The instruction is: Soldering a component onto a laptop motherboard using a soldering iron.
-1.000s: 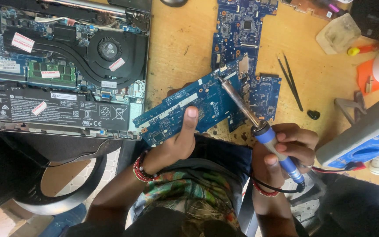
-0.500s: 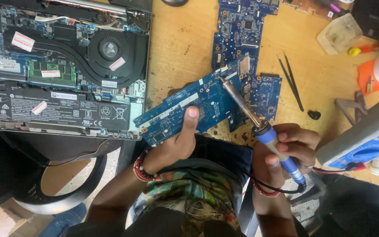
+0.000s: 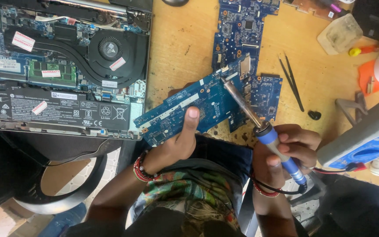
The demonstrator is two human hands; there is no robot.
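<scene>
Left hand (image 3: 172,147) gripped the near edge of a blue circuit board (image 3: 194,107), thumb pressed on top, board tilted over the wooden surface (image 3: 180,48) just right of the opened laptop (image 3: 62,66). Right hand (image 3: 288,151) was closed around a blue-handled soldering iron (image 3: 264,129), tip touching the board's far right end. Black tweezers (image 3: 291,81) lay farther right.
</scene>
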